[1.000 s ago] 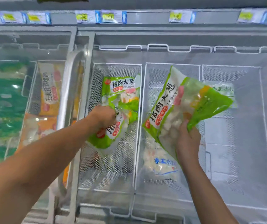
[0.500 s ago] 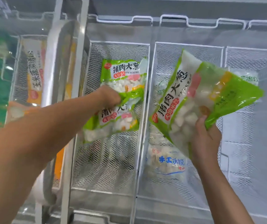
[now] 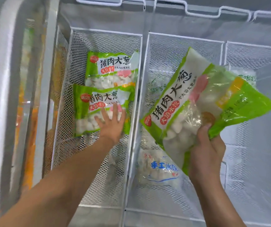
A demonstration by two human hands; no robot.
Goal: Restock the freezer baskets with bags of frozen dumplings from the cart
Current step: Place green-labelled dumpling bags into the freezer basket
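– Why is your left hand (image 3: 111, 123) flat on that green bag (image 3: 98, 110)?

– Your fingers are spread wide and press it down, I think so it lies snug in the left basket (image 3: 66, 89), partly over the bag behind it (image 3: 111, 68).

– And your right hand (image 3: 205, 154)?

– It grips another bag (image 3: 197, 102) by its bottom edge, tilted above the middle basket (image 3: 172, 46), ready to drop in.
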